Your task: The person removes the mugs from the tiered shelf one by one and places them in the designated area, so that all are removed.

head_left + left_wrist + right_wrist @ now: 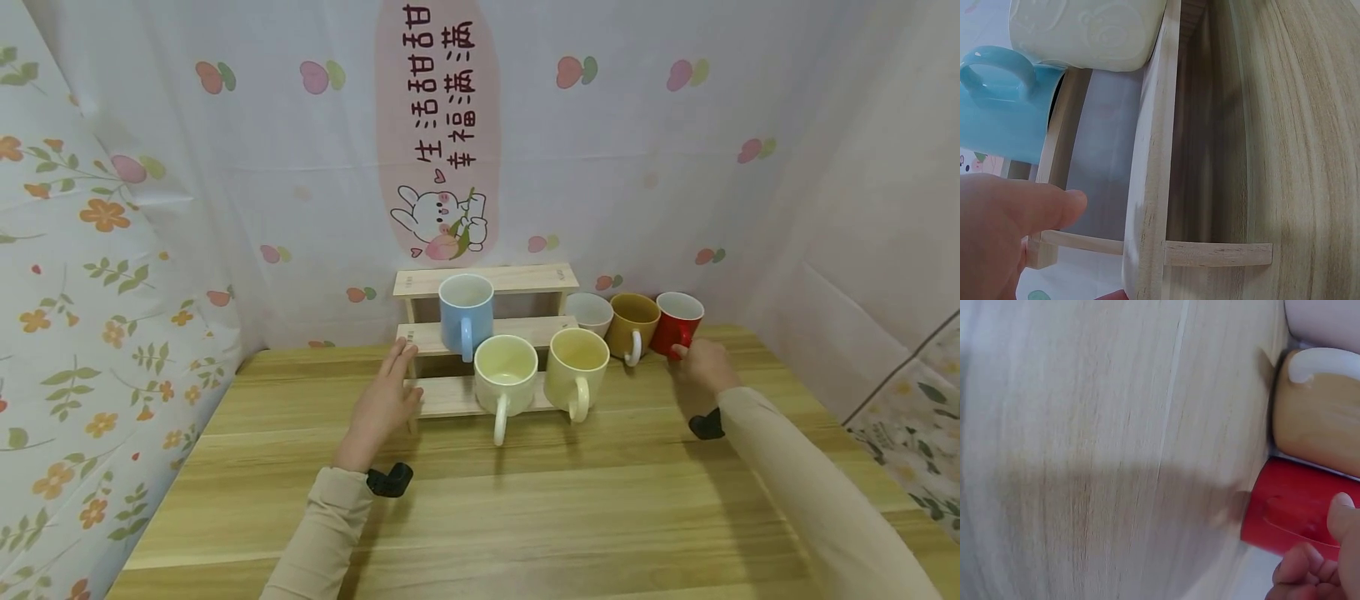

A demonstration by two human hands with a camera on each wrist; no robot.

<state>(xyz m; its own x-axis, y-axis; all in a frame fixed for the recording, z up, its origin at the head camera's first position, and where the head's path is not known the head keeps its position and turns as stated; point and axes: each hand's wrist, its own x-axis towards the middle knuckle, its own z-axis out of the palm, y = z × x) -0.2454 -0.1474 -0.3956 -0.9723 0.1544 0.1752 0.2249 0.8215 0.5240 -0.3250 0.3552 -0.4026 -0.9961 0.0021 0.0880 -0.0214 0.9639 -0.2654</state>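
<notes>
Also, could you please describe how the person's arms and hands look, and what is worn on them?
The left hand and right hand wear no gloves. Both arms have long, plain, pale beige sleeves; the left one is wrinkled near its cuff. A small black piece juts out at each wrist.

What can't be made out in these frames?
Any handle on the white mug: head view, partly hidden behind right-hand pale yellow mug; right wrist view, cut off by edges.
Part of the red mug's handle: right wrist view, covered by right hand.
Top shelf's printed marks: head view, too small.
</notes>
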